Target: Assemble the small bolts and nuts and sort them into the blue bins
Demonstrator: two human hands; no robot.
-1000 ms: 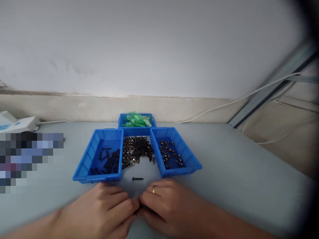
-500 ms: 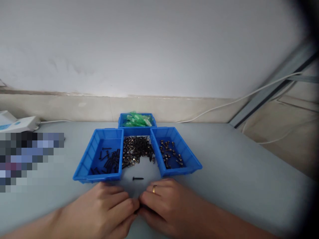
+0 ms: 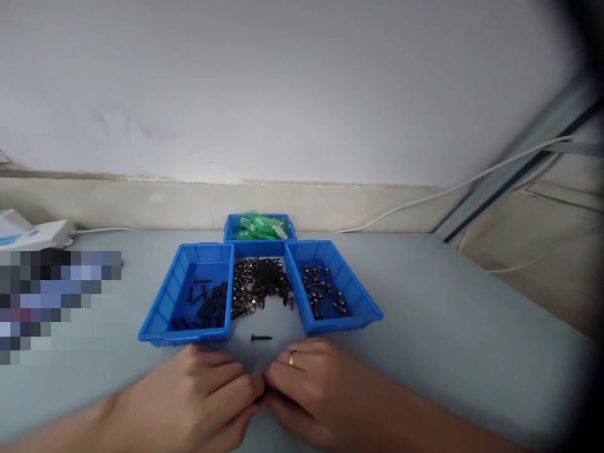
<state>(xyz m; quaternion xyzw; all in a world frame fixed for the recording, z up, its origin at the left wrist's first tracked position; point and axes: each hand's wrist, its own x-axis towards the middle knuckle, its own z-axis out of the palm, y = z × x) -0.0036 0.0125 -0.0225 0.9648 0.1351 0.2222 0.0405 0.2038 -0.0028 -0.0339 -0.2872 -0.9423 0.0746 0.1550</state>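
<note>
My left hand (image 3: 214,393) and my right hand (image 3: 314,384) meet fingertip to fingertip at the near side of the table, both with curled fingers. Something small and dark seems pinched between them, but the fingers cover most of it. Just beyond lies a single black screw (image 3: 262,338) on its side. Behind it spreads a pile of mixed dark and shiny screws (image 3: 259,280). Black screws fill part of the left blue bin (image 3: 184,340), close to my left knuckles. In the right blue bin (image 3: 346,325) are several shiny-headed screws.
A smaller blue bin (image 3: 259,248) behind the pile holds green plastic bags (image 3: 262,225). White power strips (image 3: 47,236) stand at the far left beside a blurred-out area. A white cable (image 3: 401,206) runs past a metal frame (image 3: 491,182) at right. The wall closes off the back.
</note>
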